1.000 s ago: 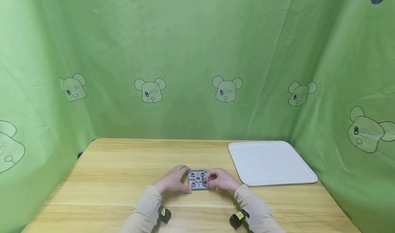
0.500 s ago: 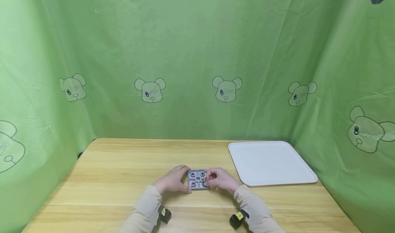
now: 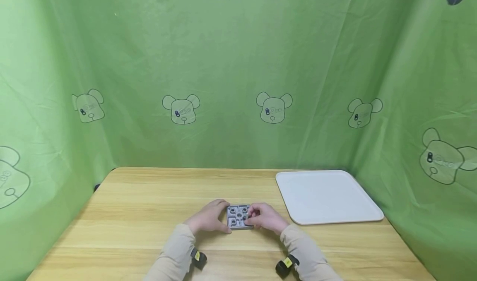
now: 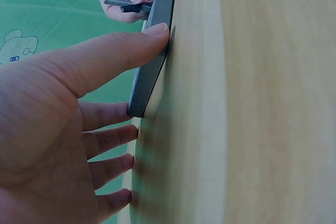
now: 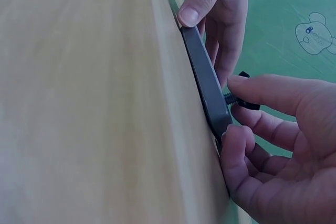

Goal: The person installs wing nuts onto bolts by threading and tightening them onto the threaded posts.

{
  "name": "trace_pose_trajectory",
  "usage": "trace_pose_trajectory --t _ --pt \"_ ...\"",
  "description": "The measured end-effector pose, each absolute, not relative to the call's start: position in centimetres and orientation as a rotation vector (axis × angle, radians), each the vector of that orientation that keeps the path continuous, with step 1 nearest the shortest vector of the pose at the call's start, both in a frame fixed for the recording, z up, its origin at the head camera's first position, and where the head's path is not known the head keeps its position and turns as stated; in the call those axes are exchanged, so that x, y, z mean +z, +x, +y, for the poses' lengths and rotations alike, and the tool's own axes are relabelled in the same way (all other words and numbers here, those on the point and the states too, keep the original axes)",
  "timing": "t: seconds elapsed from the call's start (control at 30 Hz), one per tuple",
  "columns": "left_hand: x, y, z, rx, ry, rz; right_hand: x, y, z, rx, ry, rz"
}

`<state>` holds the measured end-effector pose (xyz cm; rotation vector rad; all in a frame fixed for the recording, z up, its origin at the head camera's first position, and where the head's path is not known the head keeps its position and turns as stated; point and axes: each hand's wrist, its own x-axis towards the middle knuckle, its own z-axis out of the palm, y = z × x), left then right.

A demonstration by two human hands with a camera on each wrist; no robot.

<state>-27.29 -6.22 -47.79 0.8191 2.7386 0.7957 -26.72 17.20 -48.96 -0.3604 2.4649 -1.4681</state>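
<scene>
A square grey metal plate (image 3: 233,215) with holes and curved grooves lies on the table. My left hand (image 3: 210,217) holds it by the left side, thumb on the near edge and index finger at the far corner. Over the right part of the plate, my right hand (image 3: 267,218) pinches a small black screw (image 5: 231,98) between thumb and fingers. The screw's threads meet the plate's face, and dark head parts show around the right thumb. In the left wrist view a silver threaded shank (image 4: 116,0) sticks out beside a black one (image 4: 135,8).
A white tray (image 3: 328,196) sits at the table's back right. The wooden table (image 3: 156,190) spreads around the plate, and a green printed curtain (image 3: 231,144) hangs behind it and at both sides. Each wrist wears a small black camera (image 3: 199,258).
My right thumb and wrist have shifted slightly left, with the fingers turning at the screw. The left hand and the plate have stayed put.
</scene>
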Motion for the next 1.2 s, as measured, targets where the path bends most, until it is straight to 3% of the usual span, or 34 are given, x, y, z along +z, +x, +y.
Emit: trace_pose_trajectory --t 1.2 --pt "-48.3 -27.7 -6.4 0.799 0.822 2.749 -49.6 -27.5 18.1 -1.483 -0.397 2.381"
